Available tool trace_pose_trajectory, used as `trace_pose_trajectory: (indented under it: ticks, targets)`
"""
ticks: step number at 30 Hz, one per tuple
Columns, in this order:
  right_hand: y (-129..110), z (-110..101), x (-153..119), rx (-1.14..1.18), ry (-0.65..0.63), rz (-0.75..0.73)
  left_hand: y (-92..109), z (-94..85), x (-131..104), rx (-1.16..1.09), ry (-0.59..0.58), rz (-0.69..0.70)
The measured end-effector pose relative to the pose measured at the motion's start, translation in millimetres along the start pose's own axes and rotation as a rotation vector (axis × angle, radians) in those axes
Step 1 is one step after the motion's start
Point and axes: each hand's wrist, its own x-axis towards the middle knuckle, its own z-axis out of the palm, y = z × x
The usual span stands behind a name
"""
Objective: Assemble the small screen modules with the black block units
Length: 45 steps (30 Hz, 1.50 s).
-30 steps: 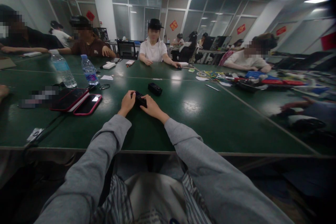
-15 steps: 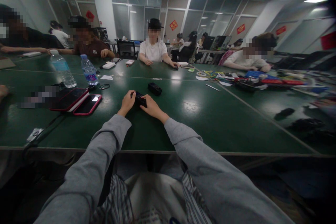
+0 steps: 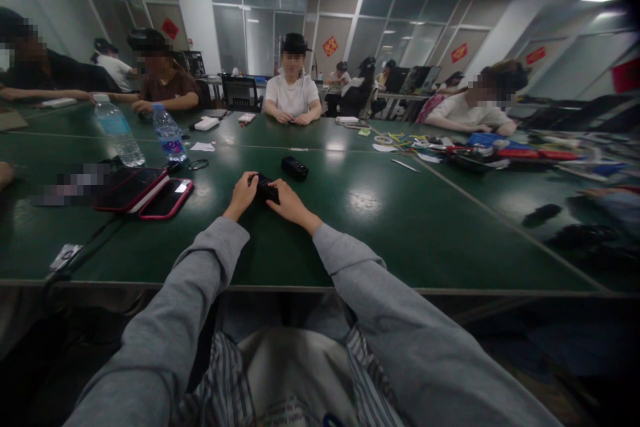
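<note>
A small black device point(image 3: 265, 187) lies low over the green table point(image 3: 400, 227), with a hand at each end. My left hand point(image 3: 243, 195) grips its left end, fingers closed around the edge. On the other end my right hand point(image 3: 293, 204) is closed, its fingertips on the device's right side. Just beyond them, slightly right, a second black box-shaped device point(image 3: 295, 168) rests on the table, touched by neither hand. The underside of the held device is hidden.
Left of my hands are a red-edged phone point(image 3: 167, 199), a larger red-edged case point(image 3: 131, 189) and two water bottles point(image 3: 120, 131), point(image 3: 170, 135). A pen point(image 3: 405, 166) and a pile of cables point(image 3: 410, 143) lie to the right. Several people sit around the table.
My hands and the held device have hardly moved. The person opposite has brought both hands together; the person in brown at the left has lowered a raised hand to the table.
</note>
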Motion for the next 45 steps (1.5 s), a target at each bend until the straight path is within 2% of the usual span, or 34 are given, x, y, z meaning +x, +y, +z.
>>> trace_pose_trajectory:
  ticks: [5, 19, 32, 39, 45]
  targets:
    - [-2, -2, -1, -0.009, 0.006, -0.005, -6, 3.8, 5, -0.073, 0.008, -0.033]
    - [-3, -3, -1, -0.012, -0.008, 0.003, -10, 4.6, 8, -0.102, 0.011, -0.042]
    - [1, 0, 0, -0.005, 0.001, -0.009, 7, -0.2, 0, -0.002, 0.019, -0.089]
    - [0, -1, 0, -0.001, -0.001, -0.010, -1, 4.5, 5, -0.223, 0.068, -0.168]
    - [0, -2, 0, -0.002, -0.002, -0.016, 8, -0.3, 2, -0.309, 0.074, -0.230]
